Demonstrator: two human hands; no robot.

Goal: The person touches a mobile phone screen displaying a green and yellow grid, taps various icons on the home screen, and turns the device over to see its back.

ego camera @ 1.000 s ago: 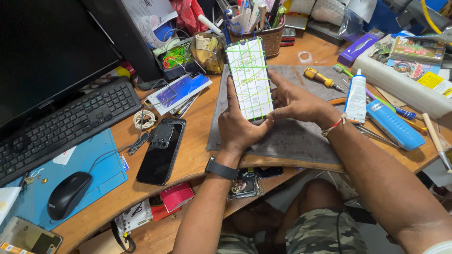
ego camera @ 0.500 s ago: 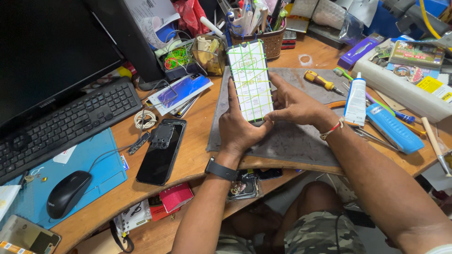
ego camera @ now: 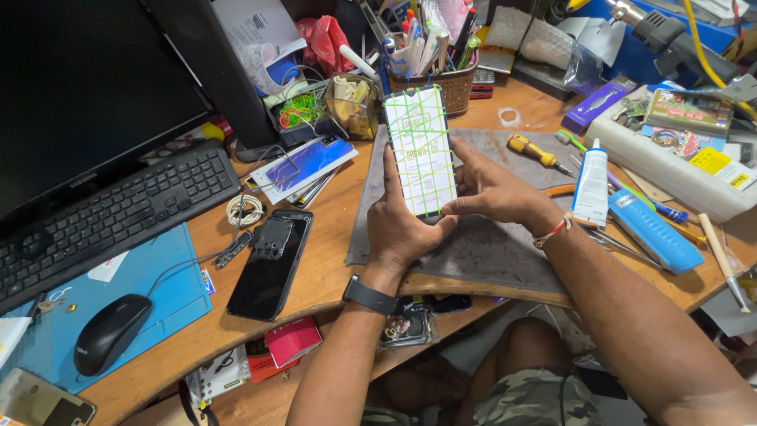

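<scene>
Above the grey work mat (ego camera: 505, 252), both hands pinch a thin, rigid, fragile-looking smartphone (ego camera: 420, 150) bound in green rubber bands, left hand (ego camera: 400, 225) cradling its lower edge, right hand (ego camera: 493, 189) gripping its side.

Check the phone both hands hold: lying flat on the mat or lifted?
Lifted: the phone, wrapped in green rubber bands, stands tilted up between the left hand and right hand, above the grey mat.
</scene>
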